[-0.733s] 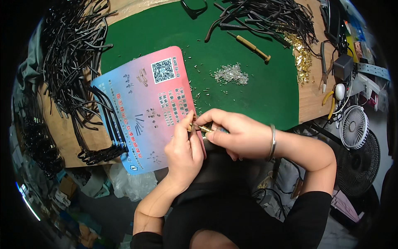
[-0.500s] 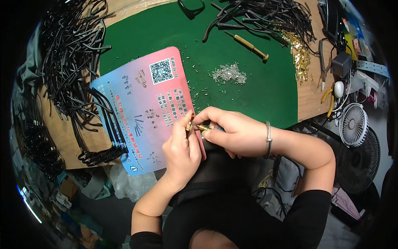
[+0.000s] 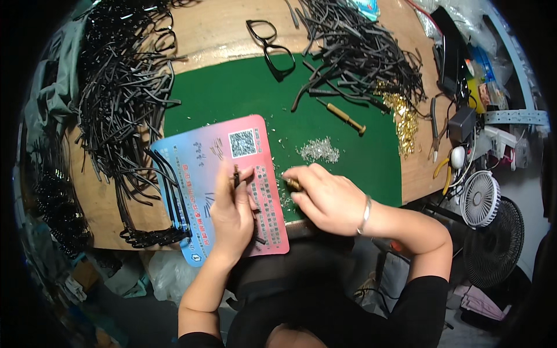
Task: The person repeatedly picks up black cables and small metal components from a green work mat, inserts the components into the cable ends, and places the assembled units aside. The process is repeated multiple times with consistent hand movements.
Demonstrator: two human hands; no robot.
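We see our left hand [image 3: 232, 217] pinching a slim dark piece [image 3: 236, 178] above the pink-and-blue sheet [image 3: 174, 149], our right hand [image 3: 331, 200] closed around a brass-coloured tool [image 3: 294, 184] over the green mat [image 3: 226, 87]. Dark strips [image 3: 362, 64] heap the wooden tabletop [image 3: 214, 35]; beyond its right edge are a white fan [image 3: 480, 199] and a black fan [image 3: 496, 246].

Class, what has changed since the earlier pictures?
The left hand, holding a dark piece, moved left, away from the right hand, which still grips a brass tool. The view shifted, bringing the whole spectacle frame into sight. The silver heap and brass screwdriver lie unmoved on the green mat.
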